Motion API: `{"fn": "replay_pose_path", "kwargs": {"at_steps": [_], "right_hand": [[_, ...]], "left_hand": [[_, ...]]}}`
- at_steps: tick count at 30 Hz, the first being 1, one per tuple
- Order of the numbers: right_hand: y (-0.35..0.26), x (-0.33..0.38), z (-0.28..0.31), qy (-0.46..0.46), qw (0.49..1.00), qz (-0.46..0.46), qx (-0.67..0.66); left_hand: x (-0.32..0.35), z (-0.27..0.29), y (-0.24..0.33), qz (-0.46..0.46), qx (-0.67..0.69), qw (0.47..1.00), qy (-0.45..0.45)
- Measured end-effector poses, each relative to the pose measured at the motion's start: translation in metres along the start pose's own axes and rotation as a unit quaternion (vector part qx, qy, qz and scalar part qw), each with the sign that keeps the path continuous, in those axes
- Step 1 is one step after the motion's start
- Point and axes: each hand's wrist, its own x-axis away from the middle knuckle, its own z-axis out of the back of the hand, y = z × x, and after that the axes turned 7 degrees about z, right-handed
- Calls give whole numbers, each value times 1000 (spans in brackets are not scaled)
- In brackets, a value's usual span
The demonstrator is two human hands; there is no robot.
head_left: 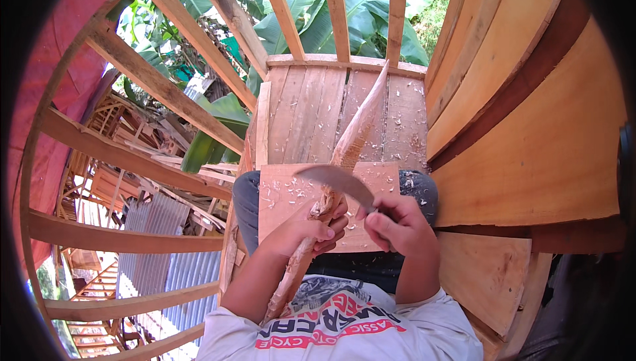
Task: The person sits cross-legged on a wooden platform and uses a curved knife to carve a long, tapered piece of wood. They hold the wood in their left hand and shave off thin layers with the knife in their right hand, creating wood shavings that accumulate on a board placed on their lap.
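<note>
My left hand [308,230] is wrapped round a long, rough-carved wooden piece [361,122]. The piece runs slantwise from my shirt, across my lap, to a tapered tip near the far end of the plank floor. In my right hand [399,225] is a knife with a broad, curved, dark blade [339,184]. Its blade lies across the wood, just beyond my left hand; whether the edge touches cannot be told. Beneath them a flat wooden board [285,192] rests on my thighs, dotted with pale shavings.
Shavings lie on the plank floor [301,112] ahead. Wooden railing slats [169,89] stand along the left and far sides, with banana leaves [311,13] beyond. Tall wooden panels [530,155] close in the right. Corrugated metal sheets [152,228] show below on the left.
</note>
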Motion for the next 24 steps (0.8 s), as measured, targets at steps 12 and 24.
{"fn": "replay_pose_path", "kwargs": {"at_steps": [12,24], "right_hand": [[14,-13,7,96,995,-29,-17],[24,-13,8,170,981,-33,83]], "left_hand": [[-1,-5,4,-20,-222,958,179],[-9,-18,4,-121,-512,780,339]]}}
